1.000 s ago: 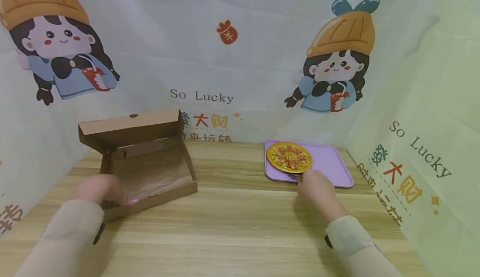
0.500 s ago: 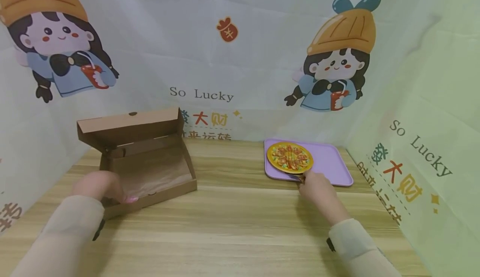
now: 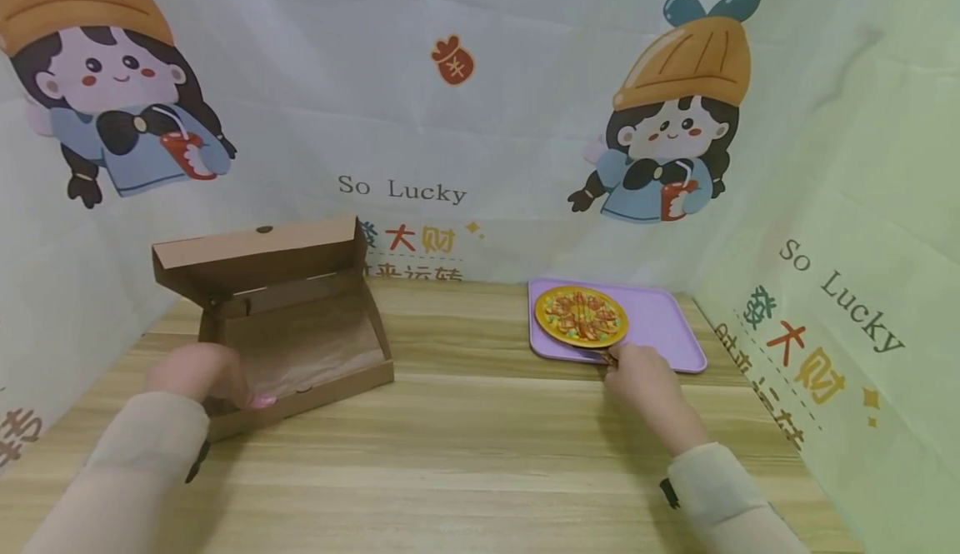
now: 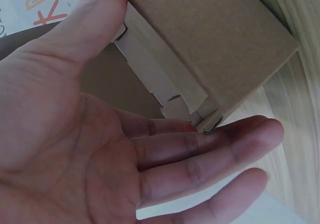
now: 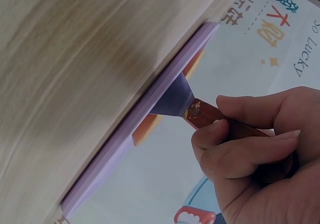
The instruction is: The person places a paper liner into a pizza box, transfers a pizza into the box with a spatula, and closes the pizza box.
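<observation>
In the head view, my left hand (image 3: 202,373) grips the front left part of a raised-lid cardboard pizza box (image 3: 330,387), its thumb over the front wall. The left wrist view shows that hand's long, slightly bent fingers (image 4: 220,156) by the box corner. My right hand (image 3: 648,383) holds a spatula (image 5: 205,115) by its brown handle. The spatula's flat blade goes in over the rim of a lilac tray (image 3: 663,325), below a toy pizza (image 3: 581,316) on the tray's left half. The pizza hides most of the blade.
A wood-grain table (image 3: 480,454) spreads under everything. Behind the box and tray hangs a printed cloth backdrop (image 3: 480,137), which also runs along both sides. A lining sheet (image 3: 315,346) lies inside the box.
My right hand has shifted slightly right and toward me with the spatula. The pizza sits a touch further right on the tray. My left hand and the box stay as they were.
</observation>
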### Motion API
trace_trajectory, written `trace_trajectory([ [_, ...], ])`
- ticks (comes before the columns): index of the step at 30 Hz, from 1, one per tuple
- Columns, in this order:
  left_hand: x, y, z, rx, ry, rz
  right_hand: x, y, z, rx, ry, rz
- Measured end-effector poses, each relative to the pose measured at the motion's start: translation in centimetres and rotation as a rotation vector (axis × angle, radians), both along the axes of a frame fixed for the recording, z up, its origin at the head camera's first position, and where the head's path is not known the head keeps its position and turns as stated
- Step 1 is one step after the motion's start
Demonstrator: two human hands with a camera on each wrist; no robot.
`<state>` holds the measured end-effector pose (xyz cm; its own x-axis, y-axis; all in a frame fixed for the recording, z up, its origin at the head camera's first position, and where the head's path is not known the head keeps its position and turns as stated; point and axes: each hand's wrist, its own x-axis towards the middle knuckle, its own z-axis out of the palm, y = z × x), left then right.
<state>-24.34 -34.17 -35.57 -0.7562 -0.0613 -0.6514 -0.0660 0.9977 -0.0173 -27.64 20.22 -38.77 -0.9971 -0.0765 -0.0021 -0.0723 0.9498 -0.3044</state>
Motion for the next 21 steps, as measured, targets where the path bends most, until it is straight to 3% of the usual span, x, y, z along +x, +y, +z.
trace_trajectory([
  [8, 0.1, 0.0, -0.1, -0.015, 0.018, 0.038, 0.1, 0.2, 0.4, 0.013, 0.01, -0.002],
  [17, 0.3, 0.1, 0.1, -0.017, 0.082, -0.005, 0.3, 0.2, 1.1, 0.003, 0.0, 0.006],
  [21, 0.2, 0.1, 0.1, -0.015, 0.068, 0.002, 0.5, 0.2, 1.3, -0.002, 0.007, 0.011],
])
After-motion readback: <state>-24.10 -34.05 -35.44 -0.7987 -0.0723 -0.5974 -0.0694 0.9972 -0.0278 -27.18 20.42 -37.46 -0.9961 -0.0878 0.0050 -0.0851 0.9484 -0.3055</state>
